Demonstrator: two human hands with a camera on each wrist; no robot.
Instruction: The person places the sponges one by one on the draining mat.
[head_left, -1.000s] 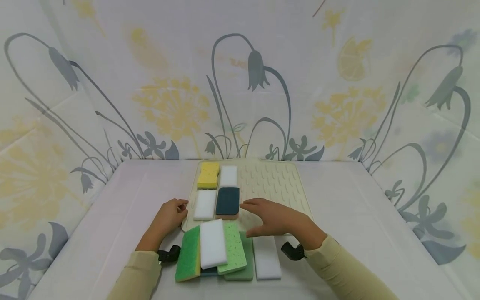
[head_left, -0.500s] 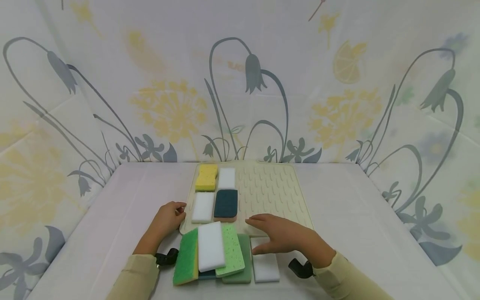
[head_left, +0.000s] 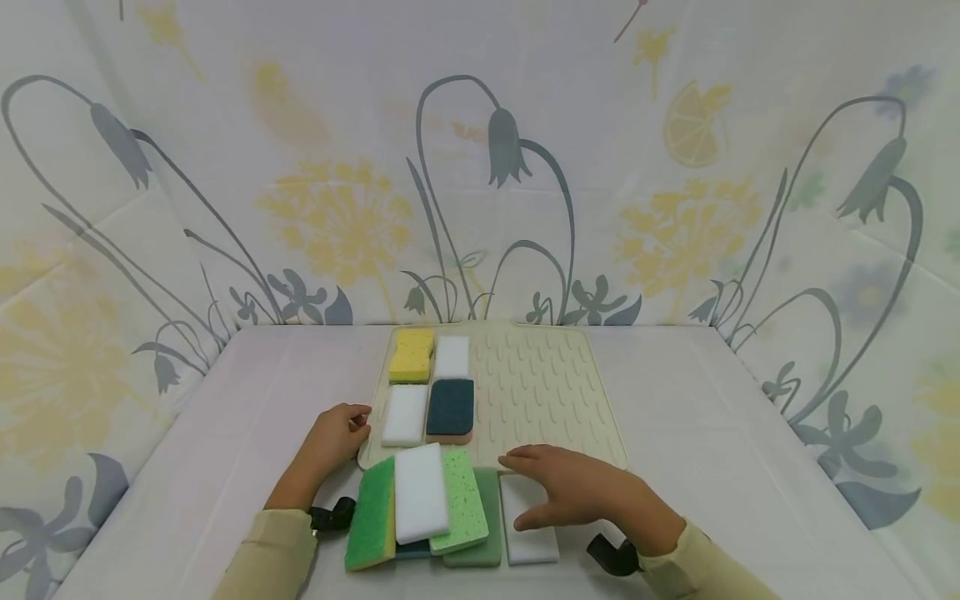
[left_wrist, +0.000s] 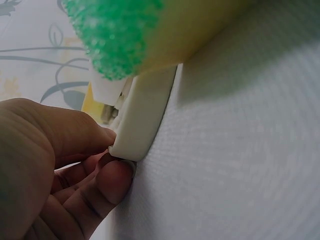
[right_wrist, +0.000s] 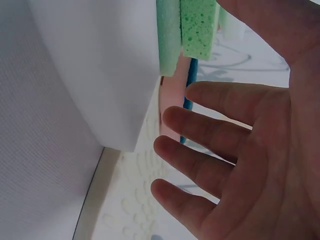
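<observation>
My left hand point(head_left: 335, 438) pinches the left edge of a cream ridged mat point(head_left: 546, 392) between thumb and fingers, near its front corner. Close above that edge in the left wrist view is a green-and-yellow sponge point(left_wrist: 115, 35). My right hand point(head_left: 583, 490) hovers with spread, relaxed fingers over a white sponge point(head_left: 534, 546) at the right end of the front group; nothing is in its grasp. Further left in that group lie a dark green sponge point(head_left: 491, 517), a speckled light green one point(head_left: 465, 504) and a white one point(head_left: 422, 493) overlapping it.
On the mat's left half sit a yellow sponge point(head_left: 412, 355), two white sponges point(head_left: 452, 357) and a dark blue one point(head_left: 450, 408) with a pinkish base. A flower-printed cloth point(head_left: 480, 208) rises behind the white-covered table point(head_left: 690, 400).
My right hand has moved back from beside the dark blue sponge, toward me and slightly right, over the white sponge. My left hand stays at the mat's edge.
</observation>
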